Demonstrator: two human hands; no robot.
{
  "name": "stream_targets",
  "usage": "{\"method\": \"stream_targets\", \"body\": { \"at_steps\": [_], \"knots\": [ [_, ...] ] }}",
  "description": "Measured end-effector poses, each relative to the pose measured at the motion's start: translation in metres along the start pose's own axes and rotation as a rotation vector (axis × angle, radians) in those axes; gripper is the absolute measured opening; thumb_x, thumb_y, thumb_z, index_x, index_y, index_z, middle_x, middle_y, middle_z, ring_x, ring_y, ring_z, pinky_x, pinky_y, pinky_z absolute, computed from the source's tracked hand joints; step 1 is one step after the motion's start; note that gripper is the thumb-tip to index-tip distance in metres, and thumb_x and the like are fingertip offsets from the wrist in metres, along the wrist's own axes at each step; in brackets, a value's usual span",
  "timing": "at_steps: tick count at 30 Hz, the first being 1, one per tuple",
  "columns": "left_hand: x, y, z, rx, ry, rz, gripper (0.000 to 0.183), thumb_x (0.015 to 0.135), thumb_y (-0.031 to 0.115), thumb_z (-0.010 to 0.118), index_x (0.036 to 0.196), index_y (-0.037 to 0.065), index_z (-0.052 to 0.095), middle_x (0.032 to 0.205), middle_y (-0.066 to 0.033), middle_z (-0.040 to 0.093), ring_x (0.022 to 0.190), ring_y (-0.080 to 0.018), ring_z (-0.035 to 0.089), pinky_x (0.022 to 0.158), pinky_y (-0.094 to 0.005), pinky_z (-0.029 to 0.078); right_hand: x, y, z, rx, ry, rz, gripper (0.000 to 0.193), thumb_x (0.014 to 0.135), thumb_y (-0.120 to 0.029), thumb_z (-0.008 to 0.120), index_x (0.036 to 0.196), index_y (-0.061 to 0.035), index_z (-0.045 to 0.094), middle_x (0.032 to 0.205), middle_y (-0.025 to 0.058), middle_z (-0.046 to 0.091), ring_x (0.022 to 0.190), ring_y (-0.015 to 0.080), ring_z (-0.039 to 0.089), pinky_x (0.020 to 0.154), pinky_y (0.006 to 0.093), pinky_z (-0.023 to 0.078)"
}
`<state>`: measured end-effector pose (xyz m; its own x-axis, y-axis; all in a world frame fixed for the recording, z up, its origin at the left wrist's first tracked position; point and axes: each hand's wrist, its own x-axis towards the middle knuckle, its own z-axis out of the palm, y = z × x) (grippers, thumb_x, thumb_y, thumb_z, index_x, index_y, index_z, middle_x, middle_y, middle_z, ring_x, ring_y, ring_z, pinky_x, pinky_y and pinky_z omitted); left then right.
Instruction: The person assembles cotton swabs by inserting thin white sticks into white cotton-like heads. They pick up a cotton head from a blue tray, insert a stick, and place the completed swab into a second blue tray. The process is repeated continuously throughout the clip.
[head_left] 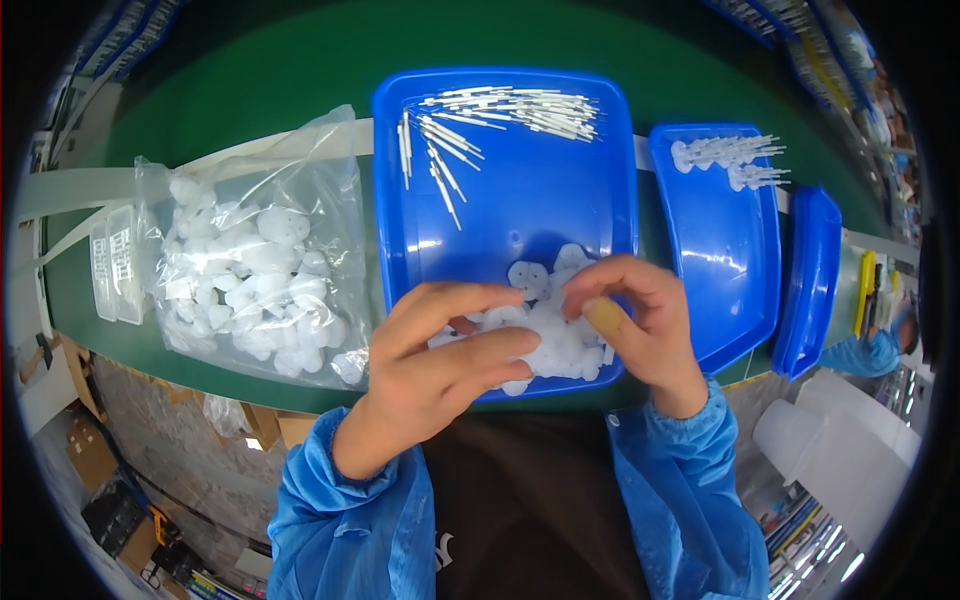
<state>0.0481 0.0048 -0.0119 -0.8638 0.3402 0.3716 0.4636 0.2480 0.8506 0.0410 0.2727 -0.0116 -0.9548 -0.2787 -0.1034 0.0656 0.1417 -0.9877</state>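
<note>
Both hands are over a heap of white, rounded plastic pieces [560, 345] at the near end of a large blue tray [480, 225]. My left hand [425, 355] reaches across the heap from the left with its fingers apart, and no piece shows in its grasp. On the right, my right hand [650, 320] has its fingers curled, with thumb and index tips close together above the pieces. What lies between those tips, if anything, is hidden. A yellow cover sits on the right thumb. Slim white sticks with thin metal ends [520, 108] lie at the tray's far end.
A clear bag [250, 275] full of similar white pieces lies left of the tray. To the right, a smaller blue tray [720, 250] holds white pieces joined to sticks, with another blue tray [808, 280] beyond it. The table [280, 65] is green.
</note>
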Motion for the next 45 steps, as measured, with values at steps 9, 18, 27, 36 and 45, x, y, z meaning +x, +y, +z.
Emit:
{"method": "stream_targets", "body": {
  "at_steps": [9,18,27,36,45],
  "knots": [
    [-0.014,-0.002,-0.014,-0.162,0.013,-0.324,0.024,0.09,0.014,0.091,0.108,0.0,0.083,0.103,-0.0144,0.079,0.085,-0.022,0.077,0.076,-0.0317,0.06,0.127,0.007,0.067,-1.072,0.084,-0.612,0.014,0.087,-0.014,0.078,0.1,-0.0099,0.075,0.087,0.0049,0.072,0.08,0.0257,0.075,0.07,0.04,0.061],
    [-0.023,-0.016,-0.018,-0.331,0.161,-0.496,0.03,0.101,-0.007,0.072,0.128,0.002,0.08,0.118,-0.0135,0.071,0.093,-0.0154,0.072,0.078,-0.0258,0.06,0.119,0.001,0.043,-1.207,0.063,-0.479,0.024,0.084,-0.01,0.078,0.108,-0.0119,0.074,0.1,0.0066,0.072,0.094,0.0285,0.074,0.08,0.0418,0.06],
    [-0.007,-0.012,-0.014,-0.218,0.075,-0.432,0.066,0.088,-0.014,0.067,0.15,0.008,0.071,0.117,-0.0108,0.062,0.104,-0.0217,0.064,0.088,-0.031,0.057,0.118,0.011,0.039,-0.927,0.059,-0.44,0.023,0.08,0.0,0.078,0.101,-0.0057,0.074,0.094,0.0083,0.071,0.088,0.029,0.073,0.077,0.0425,0.059],
    [0.013,-0.01,-0.003,-0.056,-0.033,-0.295,0.062,0.088,-0.011,0.071,0.147,0.008,0.072,0.107,-0.012,0.062,0.096,-0.0258,0.065,0.086,-0.0348,0.056,0.04,-0.009,0.035,-0.331,0.03,-0.212,0.022,0.077,0.0,0.081,0.096,-0.007,0.071,0.093,0.0075,0.073,0.085,0.0264,0.073,0.079,0.0372,0.057],
    [0.011,-0.006,0.015,-0.147,0.061,-0.373,0.056,0.084,-0.012,0.077,0.137,0.007,0.077,0.116,-0.0121,0.07,0.1,-0.0239,0.074,0.084,-0.0315,0.064,0.012,-0.003,0.03,-0.448,0.212,-0.289,0.025,0.079,-0.004,0.085,0.103,-0.0096,0.081,0.081,0.0049,0.075,0.07,0.0221,0.072,0.071,0.0353,0.057]
  ]
}}
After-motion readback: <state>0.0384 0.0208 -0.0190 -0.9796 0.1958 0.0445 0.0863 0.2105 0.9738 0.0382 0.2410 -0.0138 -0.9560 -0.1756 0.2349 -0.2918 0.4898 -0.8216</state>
